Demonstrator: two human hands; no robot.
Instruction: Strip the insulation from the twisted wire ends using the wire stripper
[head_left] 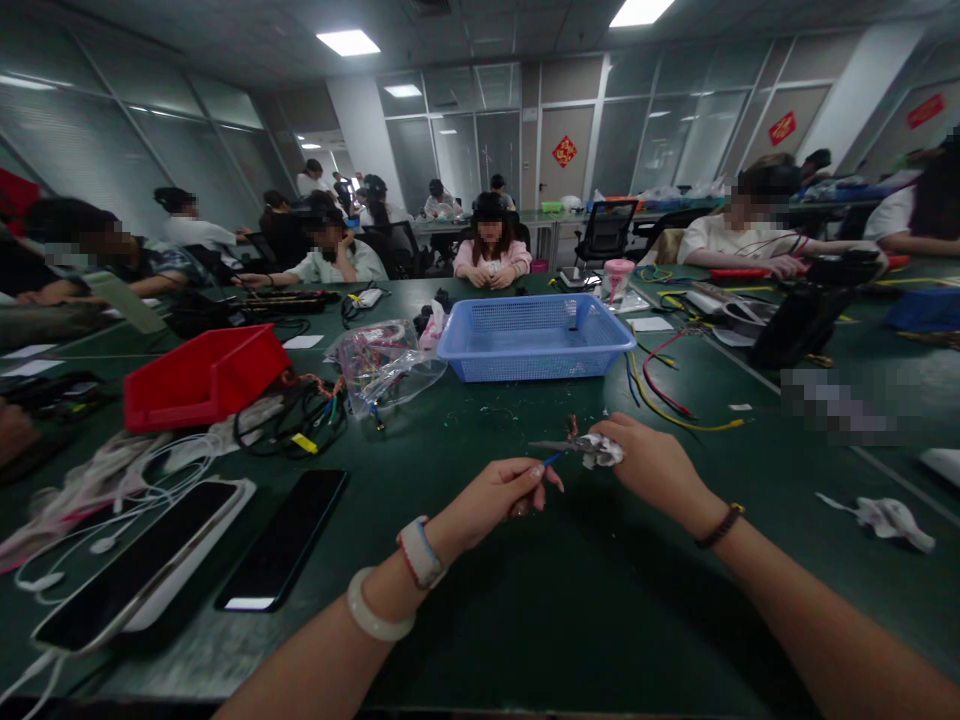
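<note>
Pinched between the thumb and fingers of my left hand (517, 487) is a thin blue wire (553, 459). My right hand (649, 465) is closed around a scissors-like metal tool (551, 444), whose narrow grey blade points left. Crumpled white tissue (602, 451) is bunched at the tool's handle end; the handles are hidden by it and my fingers. The blue wire reaches the tool's jaws, just beneath a small copper-coloured strand (572, 427). Whether the jaws are closed on the wire is too small to tell.
A blue mesh basket (536, 365) stands ahead, with a clear bag of wires (386, 365) and a red bin (206, 375) to its left. Two phones (289, 540) lie at left. Loose coloured wires (660, 395) and a crumpled tissue (889, 520) lie at right. People sit around the table.
</note>
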